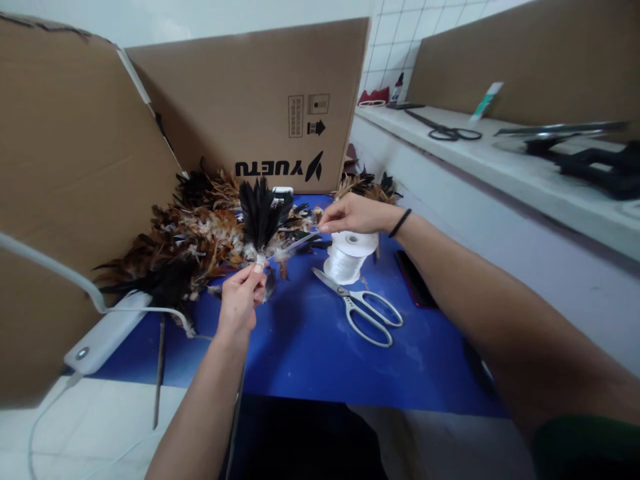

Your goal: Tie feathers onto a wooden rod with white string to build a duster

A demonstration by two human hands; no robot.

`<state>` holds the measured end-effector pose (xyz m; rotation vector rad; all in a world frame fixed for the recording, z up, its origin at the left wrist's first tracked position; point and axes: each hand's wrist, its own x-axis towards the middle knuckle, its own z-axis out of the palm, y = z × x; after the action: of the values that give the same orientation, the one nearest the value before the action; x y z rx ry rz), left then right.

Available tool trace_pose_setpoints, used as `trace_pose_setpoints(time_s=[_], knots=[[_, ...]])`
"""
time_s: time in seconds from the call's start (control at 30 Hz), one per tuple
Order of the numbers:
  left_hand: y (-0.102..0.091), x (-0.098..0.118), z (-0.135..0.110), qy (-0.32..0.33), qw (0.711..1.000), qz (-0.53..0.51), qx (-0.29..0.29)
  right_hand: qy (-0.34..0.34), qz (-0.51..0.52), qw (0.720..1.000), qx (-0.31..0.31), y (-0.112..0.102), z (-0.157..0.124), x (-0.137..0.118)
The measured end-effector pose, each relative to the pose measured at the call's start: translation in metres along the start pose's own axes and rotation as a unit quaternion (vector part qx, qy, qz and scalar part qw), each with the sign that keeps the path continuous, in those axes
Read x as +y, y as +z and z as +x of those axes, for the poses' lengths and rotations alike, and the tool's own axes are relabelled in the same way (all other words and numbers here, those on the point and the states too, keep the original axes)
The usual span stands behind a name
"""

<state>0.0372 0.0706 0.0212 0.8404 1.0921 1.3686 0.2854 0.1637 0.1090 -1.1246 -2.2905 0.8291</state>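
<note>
My left hand (241, 295) is closed around the base of a bunch of black feathers (261, 215), which points upward and shows a white wrapped band at its stem. From that band a thin white ribbon (296, 245) runs taut up to the right. Its other end is pinched between the thumb and fingers of my right hand (353, 213). Just below my right hand stands a spool of white ribbon (345, 259). Scissors (357, 305) with grey handles lie on the blue table in front of the spool, blades slightly apart.
Brown and black feathers (200, 233) are heaped at the left and back of the blue tabletop (300, 360). Cardboard panels (215, 100) stand behind and left. A phone (415, 280) lies at right, a white power strip (107, 333) at left. Black scissors (445, 130) rest on the ledge.
</note>
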Motion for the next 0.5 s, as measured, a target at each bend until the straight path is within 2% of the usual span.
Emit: trace_pose_setpoints(time_s=[0.13, 0.27, 0.4, 0.5], knots=[[0.015, -0.001, 0.002, -0.015, 1.000, -0.014, -0.018, -0.001, 0.012, 1.000, 0.025, -0.003, -0.016, 0.013], [0.024, 0.001, 0.003, -0.021, 0.999, -0.020, -0.037, 0.013, 0.056, 0.994, 0.089, -0.006, -0.014, 0.025], [0.020, 0.004, 0.004, -0.013, 0.999, -0.021, -0.030, 0.012, 0.113, 0.983, 0.145, -0.015, -0.003, 0.030], [0.009, 0.005, 0.005, -0.009, 1.000, -0.022, -0.009, 0.030, 0.096, 0.979, 0.178, -0.024, -0.009, 0.030]])
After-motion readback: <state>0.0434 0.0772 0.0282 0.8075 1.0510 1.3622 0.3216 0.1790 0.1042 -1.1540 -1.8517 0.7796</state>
